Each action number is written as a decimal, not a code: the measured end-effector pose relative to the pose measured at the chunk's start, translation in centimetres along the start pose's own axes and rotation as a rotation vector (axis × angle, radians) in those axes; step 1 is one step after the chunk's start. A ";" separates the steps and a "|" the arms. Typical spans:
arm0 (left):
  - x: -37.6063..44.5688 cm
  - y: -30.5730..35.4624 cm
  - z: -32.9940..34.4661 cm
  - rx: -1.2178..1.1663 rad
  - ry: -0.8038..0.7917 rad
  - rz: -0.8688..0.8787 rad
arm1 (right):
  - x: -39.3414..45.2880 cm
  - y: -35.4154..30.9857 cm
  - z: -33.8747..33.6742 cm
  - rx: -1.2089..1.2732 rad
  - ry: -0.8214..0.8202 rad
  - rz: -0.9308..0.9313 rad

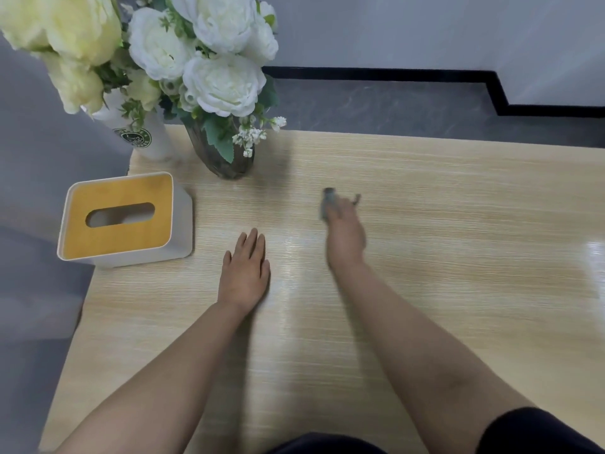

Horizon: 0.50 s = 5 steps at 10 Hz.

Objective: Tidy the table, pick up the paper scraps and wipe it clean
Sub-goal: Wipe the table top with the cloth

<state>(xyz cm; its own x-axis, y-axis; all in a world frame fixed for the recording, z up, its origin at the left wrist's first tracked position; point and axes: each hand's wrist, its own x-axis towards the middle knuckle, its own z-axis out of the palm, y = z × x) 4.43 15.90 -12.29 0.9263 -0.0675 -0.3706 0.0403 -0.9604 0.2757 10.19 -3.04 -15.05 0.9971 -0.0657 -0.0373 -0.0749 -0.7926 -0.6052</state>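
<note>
Left hand (245, 273) flat on glossy woodgrain table (458, 224), blurred right hand (345, 237) gripping crumpled grey cloth (328, 204)

A pale wood-grain finish is seen on the table (425, 257), smooth and glossy, with bright sheen at the right edge of the frame. At left, the tissue box (124, 221) is made of matt off-white plastic, topped by a lid of warm, smooth wood. In the upper left, cloth-like petals are shown on the flowers (222, 83), held in a dark, glossy vase (229, 165). A blurred grey cloth (328, 204), soft and matt, is gripped by the right hand (345, 239).
</note>
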 end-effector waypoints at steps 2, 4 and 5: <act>-1.7 -1.2 0.3 0.023 0.029 -0.028 | -3.2 -4.9 4.0 0.009 -0.332 -0.309; -1.7 -0.2 0.6 0.047 0.010 -0.064 | -1.8 3.7 -3.8 -0.171 0.034 -0.182; -1.8 0.4 0.8 0.034 0.006 -0.087 | -2.8 8.7 -7.4 -0.141 0.094 0.120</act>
<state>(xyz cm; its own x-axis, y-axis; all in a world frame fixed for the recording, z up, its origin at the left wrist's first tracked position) 2.51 15.48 -12.20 0.9221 0.0177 -0.3864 0.1078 -0.9712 0.2126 6.70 -14.22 -14.28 0.9761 -0.2158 -0.0240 -0.2003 -0.8524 -0.4830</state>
